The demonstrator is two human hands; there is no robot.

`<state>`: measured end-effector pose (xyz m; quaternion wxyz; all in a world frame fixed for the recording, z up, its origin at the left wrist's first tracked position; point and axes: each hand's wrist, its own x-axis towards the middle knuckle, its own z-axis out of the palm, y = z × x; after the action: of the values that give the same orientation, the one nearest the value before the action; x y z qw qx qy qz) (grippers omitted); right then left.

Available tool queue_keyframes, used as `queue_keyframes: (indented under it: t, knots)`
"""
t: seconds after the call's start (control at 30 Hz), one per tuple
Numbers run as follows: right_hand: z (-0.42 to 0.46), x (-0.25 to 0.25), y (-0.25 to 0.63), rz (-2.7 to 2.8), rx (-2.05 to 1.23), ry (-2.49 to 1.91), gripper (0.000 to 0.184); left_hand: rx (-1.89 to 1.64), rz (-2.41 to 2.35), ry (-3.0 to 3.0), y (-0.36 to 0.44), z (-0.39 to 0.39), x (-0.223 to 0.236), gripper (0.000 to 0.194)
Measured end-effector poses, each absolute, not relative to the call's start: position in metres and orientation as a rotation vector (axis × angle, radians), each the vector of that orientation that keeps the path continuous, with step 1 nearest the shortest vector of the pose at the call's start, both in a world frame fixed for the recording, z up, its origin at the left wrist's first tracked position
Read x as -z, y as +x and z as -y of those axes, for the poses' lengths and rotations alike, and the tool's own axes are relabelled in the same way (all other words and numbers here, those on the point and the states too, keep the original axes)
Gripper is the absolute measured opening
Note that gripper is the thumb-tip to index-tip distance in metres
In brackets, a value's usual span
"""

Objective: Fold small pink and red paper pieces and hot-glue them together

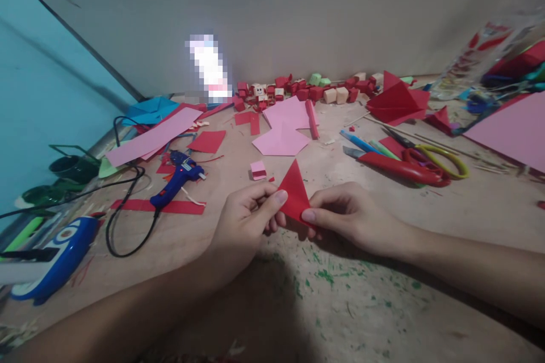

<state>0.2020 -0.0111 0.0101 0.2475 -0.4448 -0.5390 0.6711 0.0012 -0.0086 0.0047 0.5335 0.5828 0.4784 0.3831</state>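
The left hand (249, 218) and the right hand (355, 218) are both clamped on one piece, a folded red paper triangle (294, 195), held over the worktop (409, 317) to the right of the blue glue gun (174, 182), its tip pointing away from the person. The left thumb and fingers pinch the triangle's left edge; the right thumb and fingers grip its lower right corner. The glue gun's handle lies across a long red strip (187, 207), and a black cord (153, 229) loops on the gun's near side. Right of the gun sits a small pink paper box (258, 171). Beyond the gun and to its right lie pink sheets (283, 140) and, farther still, a row of small red and cream blocks (315, 92). Well to the gun's right, a red cutter (395, 167) lies beside yellow-handled scissors (430, 148)
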Motion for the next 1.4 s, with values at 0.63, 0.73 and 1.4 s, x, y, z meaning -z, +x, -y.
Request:
queue_keyframes:
  t: [0.63, 0.73, 1.4]
  knots:
    - [0.011, -0.009, 0.202, 1.504, -1.772, -1.159, 0.034, -1.013, -1.153, 1.275, -0.005, 0.005, -0.006, 0.028]
    - [0.013, -0.007, 0.203, 1.54, -1.782, -1.132, 0.035, -1.138, -1.131, 1.209, -0.012, -0.003, -0.007, 0.027]
    - [0.012, -0.007, 0.201, 1.495, -1.744, -1.132, 0.037, -0.941, -1.126, 1.315, -0.008, -0.003, -0.004, 0.033]
